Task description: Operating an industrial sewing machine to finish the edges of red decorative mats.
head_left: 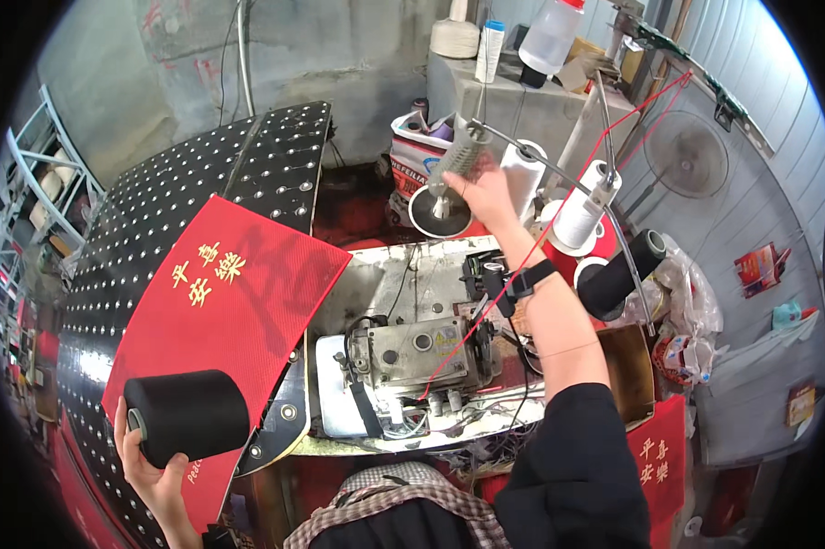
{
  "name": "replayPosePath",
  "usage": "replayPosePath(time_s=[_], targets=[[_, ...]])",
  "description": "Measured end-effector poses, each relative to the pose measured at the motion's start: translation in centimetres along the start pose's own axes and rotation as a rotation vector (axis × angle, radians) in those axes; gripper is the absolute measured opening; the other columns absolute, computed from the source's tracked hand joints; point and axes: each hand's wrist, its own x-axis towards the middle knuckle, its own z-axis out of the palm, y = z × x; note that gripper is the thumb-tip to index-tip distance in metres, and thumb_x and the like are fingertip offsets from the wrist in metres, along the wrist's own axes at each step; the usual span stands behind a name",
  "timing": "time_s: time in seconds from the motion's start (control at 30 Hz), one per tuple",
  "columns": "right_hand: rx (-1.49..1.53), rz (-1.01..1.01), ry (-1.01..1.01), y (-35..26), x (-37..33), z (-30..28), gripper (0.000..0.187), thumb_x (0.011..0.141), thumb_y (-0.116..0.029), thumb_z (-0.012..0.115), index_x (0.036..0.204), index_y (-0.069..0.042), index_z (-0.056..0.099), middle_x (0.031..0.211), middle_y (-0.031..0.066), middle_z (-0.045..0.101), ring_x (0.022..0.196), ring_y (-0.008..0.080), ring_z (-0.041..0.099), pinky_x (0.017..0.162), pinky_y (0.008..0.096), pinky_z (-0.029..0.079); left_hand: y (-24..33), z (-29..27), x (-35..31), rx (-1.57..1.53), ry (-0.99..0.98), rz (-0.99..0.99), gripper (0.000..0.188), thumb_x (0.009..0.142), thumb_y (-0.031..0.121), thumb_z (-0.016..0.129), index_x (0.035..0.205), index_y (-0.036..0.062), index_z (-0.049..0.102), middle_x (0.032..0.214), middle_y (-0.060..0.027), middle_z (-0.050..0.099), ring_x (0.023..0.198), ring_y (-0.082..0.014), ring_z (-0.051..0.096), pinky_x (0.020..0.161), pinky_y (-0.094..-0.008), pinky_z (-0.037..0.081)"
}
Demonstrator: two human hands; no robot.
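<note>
Upper-right glare; grey cone [465, 154] seemingly motion-blurred

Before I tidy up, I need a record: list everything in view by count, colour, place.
Black thread cone: one, black, lower left
Dark tilted cone: one, black, right
White thread cones: at least two, white, upper right
Blurred spool: one, greyish, upper centre
Red mats: at least two, red, left and lower right
Sewing machine: one, grey, centre
Studded table: one, black, left
Red thread: count unclear, red, right of centre
Fan: one, grey, right
Red-capped bottle: one, clear, top
Shelf rack: one, pale blue, far left
Plastic bag: at least one, clear, right
The rest is too unclear to count.
Left hand: one, bare, holding the black cone
Right hand: one, bare, on the blurred spool
</note>
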Motion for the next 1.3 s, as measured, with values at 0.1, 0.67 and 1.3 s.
replayPosePath(time_s=[0.1,0.67,1.3], targets=[[0.392,-0.082,0.007,-4.1,-1.9,-0.6,0.046,0.076,0.006,0.067,0.118,-0.003,0.05,0.114,0.0077,0.058,0.103,0.0164,0.057,0.09,0.0328,0.047,-1.3,0.4,1.0,-0.033,-0.072,-0.01,0.037,0.054,0.001,0.059,0.091,0.0008,0.054,0.143,-0.0201,0.033,0.128,-0.0296,0.038,0.102,-0.0383,0.035],[-0.126,0.27,0.28,-10.7,-27.4,-5.7,0.058,0.079,0.001,0.067,0.13,-0.002,0.04,0.125,0.0115,0.052,0.116,0.0202,0.049,0.099,0.0329,0.04,-5.6,2.8,8.5,-0.255,-0.339,0.259,0.038,0.06,-0.002,0.068,0.095,-0.0034,0.053,0.142,-0.0189,0.035,0.121,-0.0268,0.047,0.093,-0.0348,0.045],[-1.0,0.777,0.748,-1.4,-49.8,-27.9,0.082,0.067,-0.005,0.075,0.135,0.006,0.03,0.123,0.0255,0.051,0.115,0.0316,0.052,0.098,0.0356,0.04,8.7,23.5,21.1,-0.185,-0.237,0.672,0.046,0.06,0.02,0.081,0.096,-0.0023,0.062,0.134,-0.0149,0.047,0.121,-0.029,0.047,0.1,-0.0361,0.037]])
